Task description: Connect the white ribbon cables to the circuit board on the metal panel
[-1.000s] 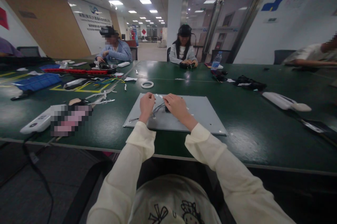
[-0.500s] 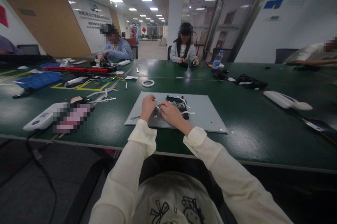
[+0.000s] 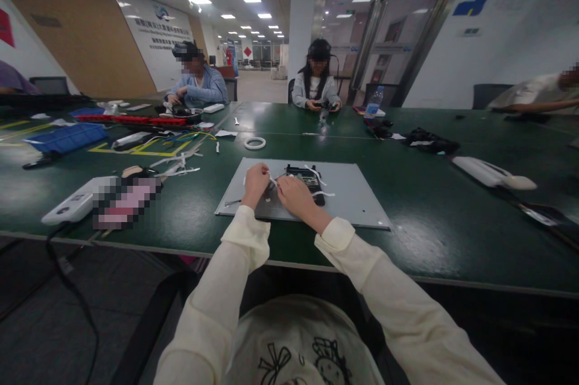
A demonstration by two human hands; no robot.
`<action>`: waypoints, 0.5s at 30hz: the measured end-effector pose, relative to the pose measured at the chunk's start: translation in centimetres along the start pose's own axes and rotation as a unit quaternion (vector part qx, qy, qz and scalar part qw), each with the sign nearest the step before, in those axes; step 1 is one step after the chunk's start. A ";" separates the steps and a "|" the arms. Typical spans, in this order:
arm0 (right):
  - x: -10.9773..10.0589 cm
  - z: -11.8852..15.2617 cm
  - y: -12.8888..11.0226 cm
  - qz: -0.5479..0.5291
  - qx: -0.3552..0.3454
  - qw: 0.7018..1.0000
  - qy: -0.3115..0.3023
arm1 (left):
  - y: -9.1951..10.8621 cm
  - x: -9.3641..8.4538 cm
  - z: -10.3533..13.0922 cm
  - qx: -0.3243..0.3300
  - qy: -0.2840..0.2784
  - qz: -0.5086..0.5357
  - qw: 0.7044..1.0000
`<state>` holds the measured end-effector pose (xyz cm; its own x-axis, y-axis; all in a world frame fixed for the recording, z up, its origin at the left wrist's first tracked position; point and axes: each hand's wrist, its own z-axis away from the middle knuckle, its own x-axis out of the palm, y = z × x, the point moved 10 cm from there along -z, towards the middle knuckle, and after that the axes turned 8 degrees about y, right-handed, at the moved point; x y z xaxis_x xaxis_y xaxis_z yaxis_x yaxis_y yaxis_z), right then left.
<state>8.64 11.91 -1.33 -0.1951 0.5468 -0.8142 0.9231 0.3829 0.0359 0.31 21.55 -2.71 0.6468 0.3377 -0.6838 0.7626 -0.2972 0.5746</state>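
Observation:
A grey board [image 3: 348,192] lies on the green table. On it sits a black device with an exposed circuit board [image 3: 309,178], with white strips [image 3: 324,194] sticking out at its right side. My left hand [image 3: 257,184] is closed over the board's left half, its fingertips pinching a thin white strip. Just left of the device, my right hand [image 3: 294,195] has its fingers pressed together near the same strip; what they grip is too small to make out. A small metal tool [image 3: 232,202] lies at the board's left edge.
A white tape roll [image 3: 254,143] lies beyond the board. To the left are a white power bank [image 3: 80,199], a pink phone-like item [image 3: 129,203], white scraps [image 3: 181,165] and a blue tray [image 3: 67,136]. Two people sit across the table. A white device [image 3: 491,172] is at right.
My left hand has turned slightly, and the white strip between my hands shows more clearly. My right hand has shifted a little to the right. The person across has moved their hands.

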 end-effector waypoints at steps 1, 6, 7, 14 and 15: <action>0.2 0.0 -0.1 0.004 -0.002 1.000 -0.007 | 0.0 0.1 0.1 -0.001 -0.007 -0.004 1.000; 1.2 0.2 -1.0 0.005 -0.019 0.999 -0.032 | 0.0 0.6 0.3 -0.013 -0.025 -0.032 0.999; 1.3 0.3 -1.1 0.002 -0.024 0.999 -0.035 | 0.0 0.6 0.3 -0.014 -0.026 -0.035 0.999; 2.0 0.4 -1.6 -0.027 -0.037 0.996 -0.073 | -0.1 0.9 0.3 -0.013 -0.030 -0.028 0.999; 2.1 0.4 -1.7 -0.031 -0.040 0.996 -0.079 | -0.1 1.0 0.3 -0.011 -0.031 -0.028 0.999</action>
<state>6.80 12.08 -3.30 -0.1903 0.3982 -0.8974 0.8807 0.4731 0.0231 0.85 21.62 -3.58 0.6012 0.2972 -0.7418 0.7985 -0.2590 0.5434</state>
